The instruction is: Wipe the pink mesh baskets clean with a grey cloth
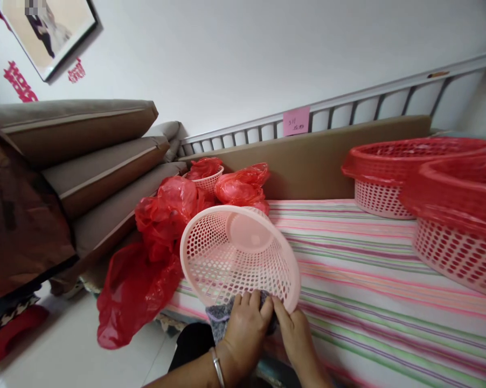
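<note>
A pale pink perforated plastic basket (243, 258) lies tipped on the striped bed cover, its mouth turned towards me and its round base at the back. My left hand (247, 323), with a bangle at the wrist, presses a grey fuzzy cloth (219, 318) over the basket's near rim, fingers closed on the cloth. Beside it, my right hand (293, 328) grips the same rim, a little further right. Its fingertips meet the cloth's edge, and part of its grip is hidden.
Red plastic bags (141, 285) are heaped to the left, near another pink basket (207, 180). On the right, two pink baskets (457, 248) are lined with red bags. Stacked cushions (105, 167) stand far left. A pink note (296, 122) hangs on the rail (364, 102) behind.
</note>
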{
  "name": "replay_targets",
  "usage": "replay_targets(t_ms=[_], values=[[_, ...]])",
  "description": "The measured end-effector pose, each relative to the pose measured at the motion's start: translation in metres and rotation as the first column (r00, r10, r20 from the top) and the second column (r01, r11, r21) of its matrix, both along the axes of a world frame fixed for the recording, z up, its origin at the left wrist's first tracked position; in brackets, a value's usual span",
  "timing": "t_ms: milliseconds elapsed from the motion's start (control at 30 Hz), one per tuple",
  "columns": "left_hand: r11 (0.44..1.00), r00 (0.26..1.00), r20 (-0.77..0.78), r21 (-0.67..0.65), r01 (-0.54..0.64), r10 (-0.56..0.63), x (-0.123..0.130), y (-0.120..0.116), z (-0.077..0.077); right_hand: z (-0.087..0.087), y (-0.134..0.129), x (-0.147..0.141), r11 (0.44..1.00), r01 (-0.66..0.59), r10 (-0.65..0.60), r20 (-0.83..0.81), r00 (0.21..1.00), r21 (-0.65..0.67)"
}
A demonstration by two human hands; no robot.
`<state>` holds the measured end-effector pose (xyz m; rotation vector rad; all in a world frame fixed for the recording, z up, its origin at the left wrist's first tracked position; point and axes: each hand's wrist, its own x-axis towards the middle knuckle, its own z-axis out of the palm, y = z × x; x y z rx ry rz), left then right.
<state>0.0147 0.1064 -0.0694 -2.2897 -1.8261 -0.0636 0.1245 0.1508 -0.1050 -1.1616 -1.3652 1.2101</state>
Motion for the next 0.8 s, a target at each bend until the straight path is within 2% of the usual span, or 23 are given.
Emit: replay_targets(t_ms=[167,300,400,500,567,667,733,800], values=[[0.997,0.996,-0.074,-0.050,0.055,-0.058,-0.023,-0.006,-0.004,0.000,0.000,0.000,0.997,-0.023,0.022,0.018,1.000,0.077],[0.990,0.987,-0.135,-0.118,0.075,-0.091,-0.059,-0.018,-0.004,0.008,0.002,0.012,0.991,-0.065,0.055,0.088,0.995,0.117],[0.986,0.984,-0.152,-0.148,0.073,-0.095,-0.073,-0.024,-0.003,0.015,0.004,0.020,0.986,-0.114,0.103,0.097,0.990,0.118],[0.991,0.989,-0.137,-0.131,0.034,-0.052,-0.063,-0.022,-0.004,0.015,0.008,0.022,0.999,-0.002,-0.002,0.083,0.997,0.047],[0.994,0.994,-0.111,-0.110,0.003,-0.015,-0.047,-0.017,-0.004,0.008,0.010,0.018,0.996,0.065,-0.060,0.080,0.995,-0.063],[0.996,0.998,-0.054,-0.071,-0.045,0.042,-0.018,-0.007,-0.004,-0.007,0.010,0.005,0.976,0.025,-0.029,-0.018,0.999,-0.218],[0.996,0.998,-0.016,-0.051,-0.067,0.066,-0.002,-0.001,-0.005,-0.015,0.008,-0.003,0.971,-0.007,-0.028,-0.144,0.989,-0.240],[0.996,0.997,0.010,-0.044,-0.072,0.073,0.008,0.002,-0.008,-0.020,0.005,-0.007,0.972,0.011,-0.066,-0.228,0.971,-0.235]])
